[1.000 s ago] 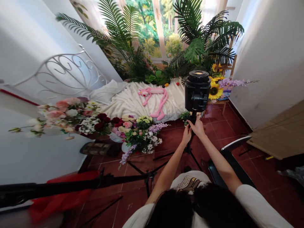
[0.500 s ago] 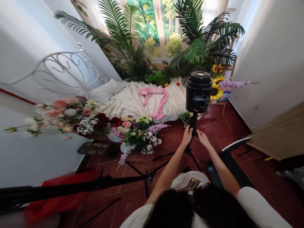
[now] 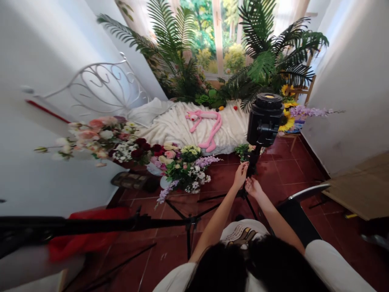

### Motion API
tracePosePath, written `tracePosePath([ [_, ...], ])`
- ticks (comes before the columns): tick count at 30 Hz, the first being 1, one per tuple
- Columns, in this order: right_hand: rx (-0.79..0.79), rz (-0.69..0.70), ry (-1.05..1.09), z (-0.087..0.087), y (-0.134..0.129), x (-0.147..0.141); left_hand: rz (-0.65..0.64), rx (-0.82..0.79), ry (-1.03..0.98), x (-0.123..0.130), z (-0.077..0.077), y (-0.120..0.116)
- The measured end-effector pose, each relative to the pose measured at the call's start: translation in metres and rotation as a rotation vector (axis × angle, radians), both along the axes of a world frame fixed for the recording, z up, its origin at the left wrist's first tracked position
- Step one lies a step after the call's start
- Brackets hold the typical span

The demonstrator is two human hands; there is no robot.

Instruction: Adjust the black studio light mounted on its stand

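A black studio light (image 3: 265, 119) stands upright on a black stand (image 3: 251, 167) in front of me. My left hand (image 3: 241, 174) is at the upper part of the stand, its fingers closed against the left side of the pole. My right hand (image 3: 253, 186) is just below and to the right, palm turned up and fingers curled beside the pole. Whether the right fingers grip anything is too small to tell. The stand's legs spread on the floor below both hands.
A bed with a cream blanket (image 3: 170, 123) and a pink plush toy (image 3: 214, 132) lies beyond. Flowers (image 3: 182, 168) stand at its near side. Another black stand (image 3: 164, 223) crosses the lower left. A black chair (image 3: 299, 217) is at my right. Palms (image 3: 261, 36) frame the window.
My right hand has moved left and down, closer to my left hand, and turned palm up. The light and stand lean slightly more to the right. The whole view has shifted.
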State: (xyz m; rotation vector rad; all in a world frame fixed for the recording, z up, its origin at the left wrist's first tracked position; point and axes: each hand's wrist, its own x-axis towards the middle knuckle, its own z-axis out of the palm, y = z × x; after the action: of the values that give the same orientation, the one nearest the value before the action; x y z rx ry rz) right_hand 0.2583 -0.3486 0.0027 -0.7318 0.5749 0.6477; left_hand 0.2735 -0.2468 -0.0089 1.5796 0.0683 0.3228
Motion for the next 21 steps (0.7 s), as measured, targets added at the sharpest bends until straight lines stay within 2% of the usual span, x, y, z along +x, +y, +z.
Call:
tracePosePath([
  [2,-0.03,0.103,0.054,-0.007,0.018,-0.01,0.06,0.014,0.002,-0.015,-0.003,0.02],
  [5,-0.058,0.252,0.072,-0.01,0.051,-0.018,0.225,0.021,0.054,-0.04,-0.014,0.06],
  [9,-0.081,0.439,0.017,-0.004,0.103,-0.02,0.472,0.022,0.076,-0.08,-0.027,0.118],
  [13,-0.091,0.654,-0.037,0.0,0.161,-0.038,0.72,0.024,0.062,-0.129,-0.029,0.166],
  [17,-0.092,0.925,-0.091,-0.002,0.217,-0.08,0.978,0.002,0.054,-0.194,-0.029,0.197],
  [21,-0.05,1.193,-0.195,-0.002,0.262,-0.129,1.204,-0.014,0.081,-0.261,-0.036,0.209],
])
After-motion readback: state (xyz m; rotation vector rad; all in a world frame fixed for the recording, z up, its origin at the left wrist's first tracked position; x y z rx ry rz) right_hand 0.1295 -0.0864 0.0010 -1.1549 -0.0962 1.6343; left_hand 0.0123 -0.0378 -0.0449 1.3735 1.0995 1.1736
